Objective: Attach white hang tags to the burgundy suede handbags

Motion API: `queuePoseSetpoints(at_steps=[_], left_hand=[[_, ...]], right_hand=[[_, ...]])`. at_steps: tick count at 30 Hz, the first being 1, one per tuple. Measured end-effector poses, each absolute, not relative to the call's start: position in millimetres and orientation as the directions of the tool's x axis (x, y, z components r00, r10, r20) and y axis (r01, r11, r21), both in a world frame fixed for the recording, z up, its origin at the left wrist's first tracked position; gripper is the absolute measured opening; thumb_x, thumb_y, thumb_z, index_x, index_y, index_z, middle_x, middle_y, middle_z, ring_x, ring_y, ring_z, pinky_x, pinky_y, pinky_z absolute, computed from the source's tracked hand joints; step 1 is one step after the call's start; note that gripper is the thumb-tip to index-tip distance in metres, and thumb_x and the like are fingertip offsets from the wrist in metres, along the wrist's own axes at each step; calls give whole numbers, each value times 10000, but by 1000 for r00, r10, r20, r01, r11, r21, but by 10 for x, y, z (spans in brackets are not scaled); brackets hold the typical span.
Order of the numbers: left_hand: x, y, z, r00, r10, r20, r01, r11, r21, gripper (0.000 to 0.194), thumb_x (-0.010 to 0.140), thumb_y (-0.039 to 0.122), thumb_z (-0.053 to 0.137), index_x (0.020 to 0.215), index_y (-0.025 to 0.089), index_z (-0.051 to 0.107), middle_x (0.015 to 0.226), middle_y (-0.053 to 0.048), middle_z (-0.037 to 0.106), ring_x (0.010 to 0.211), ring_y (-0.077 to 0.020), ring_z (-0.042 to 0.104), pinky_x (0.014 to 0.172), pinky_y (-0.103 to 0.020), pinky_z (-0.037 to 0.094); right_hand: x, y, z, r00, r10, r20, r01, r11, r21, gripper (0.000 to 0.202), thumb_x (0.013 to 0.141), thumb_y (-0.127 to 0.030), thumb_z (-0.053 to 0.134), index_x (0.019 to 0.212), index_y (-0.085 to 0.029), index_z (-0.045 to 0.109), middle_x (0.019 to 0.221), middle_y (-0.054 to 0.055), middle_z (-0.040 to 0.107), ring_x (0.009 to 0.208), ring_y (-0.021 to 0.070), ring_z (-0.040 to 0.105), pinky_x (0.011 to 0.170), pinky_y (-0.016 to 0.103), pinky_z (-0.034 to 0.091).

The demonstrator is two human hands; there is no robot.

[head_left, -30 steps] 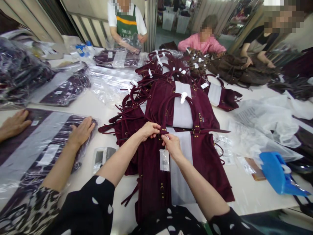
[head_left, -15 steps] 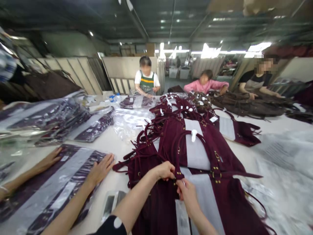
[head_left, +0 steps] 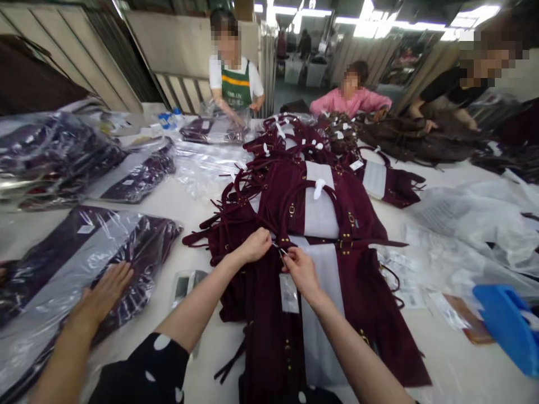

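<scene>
A dark maroon bag [head_left: 269, 314] lies before me, with pale sheeting [head_left: 322, 297] along its middle. My left hand [head_left: 257, 244] is closed at the base of its handle, pinching something too small to make out. Close by on the right, my right hand [head_left: 300, 270] pinches a thin pale strand, and a clear packet with a white tag [head_left: 289, 293] hangs below its fingers. Another maroon bag [head_left: 362, 207] lies just beyond, its looped handle tied with white wrap [head_left: 320, 188].
At the left, a co-worker's hand [head_left: 103, 292] presses on a plastic-wrapped bag [head_left: 63, 252]. A small device [head_left: 181, 286] sits left of my bag. A blue object [head_left: 505, 325] and clear plastic [head_left: 467, 224] lie right. Several people work across the table.
The view has tilted down, bringing the blue object into sight. My hands stay at the handle base, now a little farther apart. The co-worker's hand has slid down the wrapped bag.
</scene>
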State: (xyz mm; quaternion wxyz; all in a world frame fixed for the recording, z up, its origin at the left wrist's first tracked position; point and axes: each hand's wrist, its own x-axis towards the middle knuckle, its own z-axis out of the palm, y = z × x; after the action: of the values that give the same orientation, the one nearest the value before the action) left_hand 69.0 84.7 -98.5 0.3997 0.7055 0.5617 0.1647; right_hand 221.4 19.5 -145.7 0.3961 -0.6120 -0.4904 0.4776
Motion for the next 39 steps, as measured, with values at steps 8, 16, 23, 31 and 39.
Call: queuePoseSetpoints(at_steps=[8,16,23,31,39], left_hand=[[563,662,-1062,298,926,-230,390,102,915,46,741,177,418,714,163,453,462,67,462,389,-62,421,429,-164,292],[496,681,-1017,325,934,-151,462,-17,887,65,737,148,388,723,174,446,481,68,468,408,-69,445,436,-169,317],[476,719,-1034,319,925,-205,496,22,868,51,708,141,423,712,171,464,446,69,468,403,-74,448,428,-168,299],[486,749,-1063,323,911,-255,420,104,902,61,677,124,428,699,169,464,422,70,466,386,-77,436,410,-168,303],[464,705,-1007,280,924,-261,393,137,909,74,664,134,471,733,160,482,477,69,474,399,-70,436,414,-173,310]], right_hand=[[2216,277,-1207,-120,936,332,706,316,-634,278,820,-148,444,1046,-171,605,1026,113,544,977,230,486,865,379,413],[2157,611,-1182,-341,906,252,771,423,-476,163,808,-148,511,873,-195,653,1031,84,521,949,224,447,828,357,409],[2128,675,-1243,-317,906,282,727,423,-542,166,825,-110,427,845,-156,585,958,87,543,916,203,462,831,327,413],[2160,689,-1226,-410,886,215,754,462,-467,280,727,-76,481,957,-159,617,1112,91,505,1017,221,424,885,343,403],[2120,725,-1261,-339,918,204,765,395,-509,146,780,-104,484,767,-166,616,999,83,541,944,208,445,835,333,423]])
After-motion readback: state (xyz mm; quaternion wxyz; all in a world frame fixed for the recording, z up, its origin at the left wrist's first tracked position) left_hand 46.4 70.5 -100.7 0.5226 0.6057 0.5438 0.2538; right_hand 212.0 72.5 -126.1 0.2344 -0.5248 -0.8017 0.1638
